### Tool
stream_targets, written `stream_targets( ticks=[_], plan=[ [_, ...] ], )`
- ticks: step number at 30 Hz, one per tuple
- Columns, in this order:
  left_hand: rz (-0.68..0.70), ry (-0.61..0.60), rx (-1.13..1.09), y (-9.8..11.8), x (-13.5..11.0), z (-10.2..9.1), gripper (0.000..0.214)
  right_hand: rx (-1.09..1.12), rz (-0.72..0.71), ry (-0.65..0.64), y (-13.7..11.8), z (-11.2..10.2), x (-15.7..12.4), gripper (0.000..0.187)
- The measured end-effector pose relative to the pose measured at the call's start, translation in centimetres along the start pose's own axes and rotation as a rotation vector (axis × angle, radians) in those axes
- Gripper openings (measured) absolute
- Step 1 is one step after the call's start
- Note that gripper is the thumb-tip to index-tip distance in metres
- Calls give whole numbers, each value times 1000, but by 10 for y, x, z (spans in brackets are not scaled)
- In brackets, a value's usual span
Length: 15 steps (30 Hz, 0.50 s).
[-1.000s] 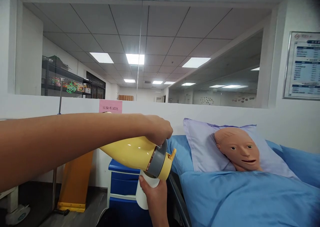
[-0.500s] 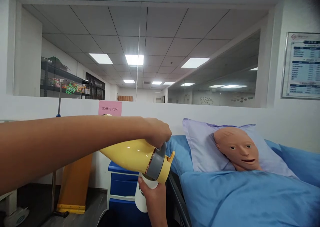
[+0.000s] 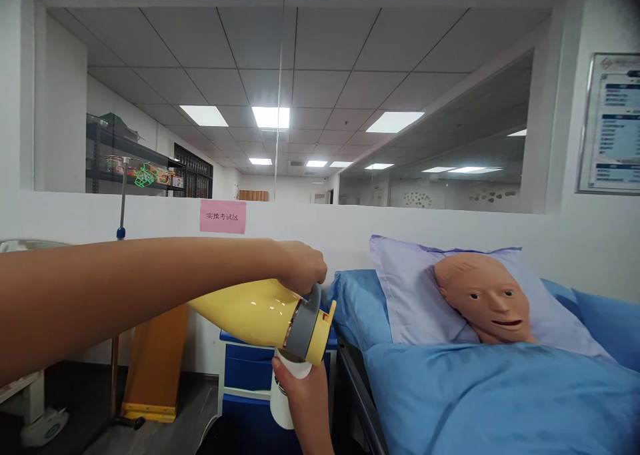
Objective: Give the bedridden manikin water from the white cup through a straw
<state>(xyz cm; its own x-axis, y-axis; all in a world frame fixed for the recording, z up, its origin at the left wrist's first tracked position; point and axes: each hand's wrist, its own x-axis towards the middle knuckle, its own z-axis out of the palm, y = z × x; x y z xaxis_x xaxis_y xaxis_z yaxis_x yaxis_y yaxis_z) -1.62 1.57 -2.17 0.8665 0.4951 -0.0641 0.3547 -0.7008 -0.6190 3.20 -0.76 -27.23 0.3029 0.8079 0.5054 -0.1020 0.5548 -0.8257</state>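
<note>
My left hand [image 3: 303,268] is closed round the handle of a yellow thermos jug [image 3: 250,311] with a grey collar and a yellow lid. The jug lies tipped on its side, its lid end to the right. Right under the collar, my right hand [image 3: 307,391] grips a white cup [image 3: 281,405], thumb on its near side. The jug's mouth end hangs over the cup's rim; whether liquid is flowing cannot be seen. My left forearm stretches across the view and hides the upper part of the jug.
On the right, a mannequin head [image 3: 483,298] rests on a pale pillow [image 3: 405,295] above a blue quilt [image 3: 480,395]. A dark bed rail [image 3: 363,401] runs beside my right hand. Behind the cup stands a blue bedside cabinet [image 3: 247,368]. A drip stand [image 3: 123,201] is at left.
The jug, the cup and both hands have shifted slightly left in view. My left hand and the jug's lid sit a little further left over the cup; the hold is the same.
</note>
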Motion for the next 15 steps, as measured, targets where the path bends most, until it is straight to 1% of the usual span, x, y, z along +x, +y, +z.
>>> stream_targets(
  ticks=[2,3,5,6,8,10,13,15],
  plan=[
    [-22,10,-50,-14,-5,21,17,-11,30,4,5,3,1,57],
    [-56,18,-88,-23,-8,34,17,-27,54,41,9,4,2,58],
    [-162,56,-180,-45,-13,64,17,-81,104,117,20,5,3,59],
    [-229,98,-238,-59,-16,81,16,-114,126,131,27,5,3,60],
    [-400,235,-380,-89,-20,118,18,-160,159,140,43,5,4,60],
    [-639,400,-527,-118,-22,156,19,-189,181,157,64,3,5,61],
    [-881,517,-588,-154,-21,213,20,-249,198,240,99,0,10,64],
    [-1007,565,-603,-169,-16,248,22,-266,177,277,120,-1,16,64]
  ],
)
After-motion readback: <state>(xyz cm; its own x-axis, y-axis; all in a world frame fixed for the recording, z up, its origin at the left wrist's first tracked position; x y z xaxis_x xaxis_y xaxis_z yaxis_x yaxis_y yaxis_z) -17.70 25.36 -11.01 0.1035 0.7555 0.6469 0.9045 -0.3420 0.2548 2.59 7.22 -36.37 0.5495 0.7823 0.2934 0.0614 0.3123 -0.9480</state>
